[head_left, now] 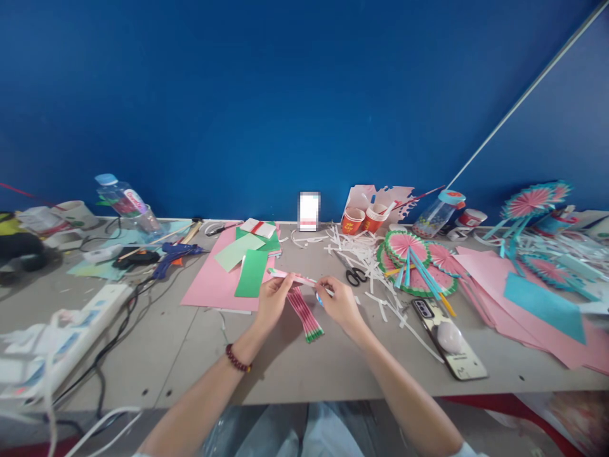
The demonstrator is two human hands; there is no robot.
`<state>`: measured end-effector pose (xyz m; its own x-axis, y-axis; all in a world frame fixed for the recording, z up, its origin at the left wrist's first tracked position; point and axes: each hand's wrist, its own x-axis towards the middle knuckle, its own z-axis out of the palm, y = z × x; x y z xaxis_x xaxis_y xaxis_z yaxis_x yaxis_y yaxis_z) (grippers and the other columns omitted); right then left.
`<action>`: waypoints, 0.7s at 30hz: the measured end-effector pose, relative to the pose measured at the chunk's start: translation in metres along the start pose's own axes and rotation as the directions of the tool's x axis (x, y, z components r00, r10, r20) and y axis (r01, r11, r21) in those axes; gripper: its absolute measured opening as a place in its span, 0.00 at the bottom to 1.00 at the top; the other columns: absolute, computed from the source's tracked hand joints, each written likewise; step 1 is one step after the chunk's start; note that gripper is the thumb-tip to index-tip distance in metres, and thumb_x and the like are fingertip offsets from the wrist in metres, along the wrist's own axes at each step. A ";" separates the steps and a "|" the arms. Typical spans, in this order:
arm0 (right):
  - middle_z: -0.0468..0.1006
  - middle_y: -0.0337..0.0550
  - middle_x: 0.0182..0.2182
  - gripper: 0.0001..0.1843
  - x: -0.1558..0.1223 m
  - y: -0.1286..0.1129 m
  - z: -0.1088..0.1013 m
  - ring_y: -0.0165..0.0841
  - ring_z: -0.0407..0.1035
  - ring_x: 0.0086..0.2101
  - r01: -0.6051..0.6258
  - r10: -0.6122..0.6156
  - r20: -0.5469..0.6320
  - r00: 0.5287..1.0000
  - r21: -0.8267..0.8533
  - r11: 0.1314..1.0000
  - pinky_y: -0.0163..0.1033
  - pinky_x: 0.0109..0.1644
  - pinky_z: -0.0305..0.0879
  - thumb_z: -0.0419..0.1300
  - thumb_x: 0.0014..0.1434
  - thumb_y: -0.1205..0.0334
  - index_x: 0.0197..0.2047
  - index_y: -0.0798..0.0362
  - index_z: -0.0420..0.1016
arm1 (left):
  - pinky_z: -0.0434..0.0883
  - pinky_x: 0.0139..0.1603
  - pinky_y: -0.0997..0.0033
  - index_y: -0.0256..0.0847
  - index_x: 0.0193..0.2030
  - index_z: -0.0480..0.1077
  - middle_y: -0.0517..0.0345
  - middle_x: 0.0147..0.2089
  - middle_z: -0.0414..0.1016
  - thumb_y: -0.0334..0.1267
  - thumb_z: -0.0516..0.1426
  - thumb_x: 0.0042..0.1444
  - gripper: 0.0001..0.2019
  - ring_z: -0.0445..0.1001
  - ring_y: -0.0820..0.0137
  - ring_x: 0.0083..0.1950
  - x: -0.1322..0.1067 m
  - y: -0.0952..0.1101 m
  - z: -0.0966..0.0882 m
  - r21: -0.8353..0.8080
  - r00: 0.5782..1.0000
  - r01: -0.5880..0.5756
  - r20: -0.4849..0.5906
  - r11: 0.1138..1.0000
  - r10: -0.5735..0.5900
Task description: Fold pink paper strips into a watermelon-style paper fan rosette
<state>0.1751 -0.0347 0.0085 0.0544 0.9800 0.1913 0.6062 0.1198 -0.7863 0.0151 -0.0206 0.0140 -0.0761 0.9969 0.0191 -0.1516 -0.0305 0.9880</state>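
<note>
My left hand (272, 299) and my right hand (339, 303) are both closed on a folded pink paper strip (295, 278), held a little above the grey table (190, 355), one hand at each end. A small blue thing shows at my right hand's fingers; I cannot make out what it is. Just under the hands lies a pleated pink strip with a green and white edge (305, 312). A bead bracelet (236, 359) sits on my left wrist.
Pink sheets (209, 282) with green pieces (252, 273) lie behind my left hand. Black scissors (354, 275), white paper scraps, pink and green paper fans (412, 260), a phone (450, 339), paper cups (364, 219), a blue glue gun (174, 257), a power strip (71, 330) and bottles surround them.
</note>
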 end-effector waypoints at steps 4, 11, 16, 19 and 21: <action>0.77 0.39 0.26 0.11 -0.001 -0.001 0.000 0.33 0.70 0.28 0.005 -0.005 0.007 1.000 -0.029 1.000 0.34 0.34 0.62 0.51 0.56 0.59 0.31 0.50 0.73 | 0.74 0.40 0.65 0.35 0.31 0.79 0.47 0.35 0.81 0.50 0.62 0.47 0.17 0.79 0.62 0.36 0.000 0.000 0.000 -0.005 1.000 0.021 0.005 1.000 -0.021; 0.78 0.40 0.26 0.10 -0.002 -0.004 -0.001 0.33 0.71 0.27 0.000 0.002 0.030 1.000 -0.079 0.997 0.34 0.34 0.60 0.51 0.57 0.59 0.32 0.50 0.72 | 0.73 0.42 0.64 0.35 0.31 0.78 0.48 0.34 0.81 0.50 0.62 0.48 0.17 0.79 0.61 0.36 -0.002 0.000 0.000 -0.068 0.995 0.093 0.048 0.993 -0.089; 0.78 0.40 0.26 0.10 -0.002 -0.004 0.000 0.33 0.70 0.26 0.019 -0.017 0.021 1.000 -0.096 0.995 0.34 0.33 0.60 0.51 0.57 0.59 0.32 0.50 0.72 | 0.73 0.42 0.65 0.35 0.32 0.77 0.48 0.35 0.81 0.50 0.61 0.49 0.18 0.79 0.62 0.37 0.001 -0.007 -0.002 -0.090 0.992 0.105 0.074 0.990 -0.099; 0.77 0.40 0.26 0.10 -0.002 -0.003 0.000 0.33 0.70 0.27 0.044 -0.042 0.025 0.999 -0.048 0.998 0.34 0.33 0.60 0.51 0.57 0.59 0.31 0.50 0.72 | 0.73 0.41 0.67 0.35 0.34 0.76 0.48 0.37 0.80 0.51 0.61 0.49 0.18 0.78 0.64 0.38 0.002 -0.011 -0.003 -0.097 0.995 0.072 0.076 0.993 -0.065; 0.77 0.41 0.26 0.11 -0.002 -0.001 0.000 0.34 0.70 0.27 0.054 -0.054 0.030 0.998 -0.008 0.998 0.34 0.34 0.61 0.50 0.57 0.59 0.31 0.51 0.72 | 0.73 0.41 0.66 0.36 0.36 0.76 0.47 0.39 0.80 0.51 0.62 0.47 0.19 0.77 0.64 0.39 0.002 -0.011 -0.003 -0.099 0.995 0.043 0.097 0.994 -0.033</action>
<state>0.1739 -0.0367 0.0088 -0.0019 0.9764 0.2160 0.6146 0.1715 -0.7700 0.0138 -0.0180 0.0028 0.0247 0.9997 0.0011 -0.2517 0.0051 0.9678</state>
